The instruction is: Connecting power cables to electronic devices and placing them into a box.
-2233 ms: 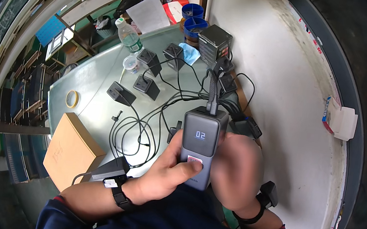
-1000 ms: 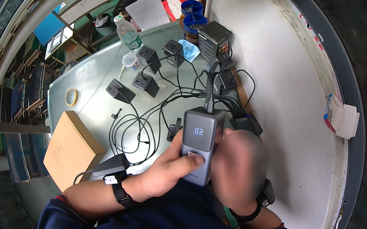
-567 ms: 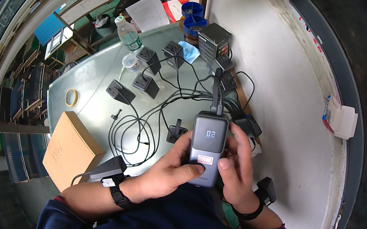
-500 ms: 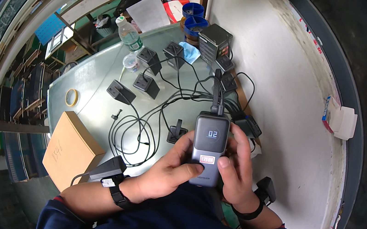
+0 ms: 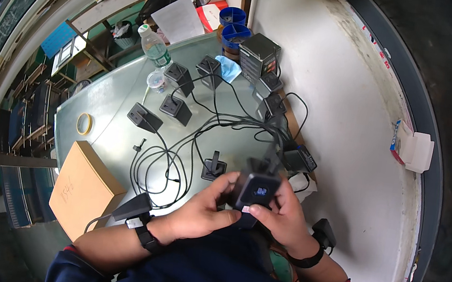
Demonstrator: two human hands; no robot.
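A dark grey power bank (image 5: 256,190) with a lit display is held in front of my body, its top end tipped up toward me. My left hand (image 5: 202,212) grips it from the left side, thumb across its lower part. My right hand (image 5: 288,220) holds the other side, thumb on the front by a small label. A short cable at its top end is smeared by motion. Just left of the power bank, a small black block with a loop (image 5: 214,168) lies on the glass table (image 5: 105,148).
Black cables (image 5: 167,173) coil over the table among several black adapters (image 5: 176,109). A cardboard box (image 5: 82,190) stands at the left, a tape roll (image 5: 84,123) behind it. Farther back are a plastic bottle (image 5: 155,49), blue cups (image 5: 234,34) and a black box (image 5: 259,57). A wall (image 5: 347,128) runs along the right.
Both hands have tilted the power bank, so its top end now rises toward me and its front looks shorter. The short cable swings with it. My grip stays on both sides.
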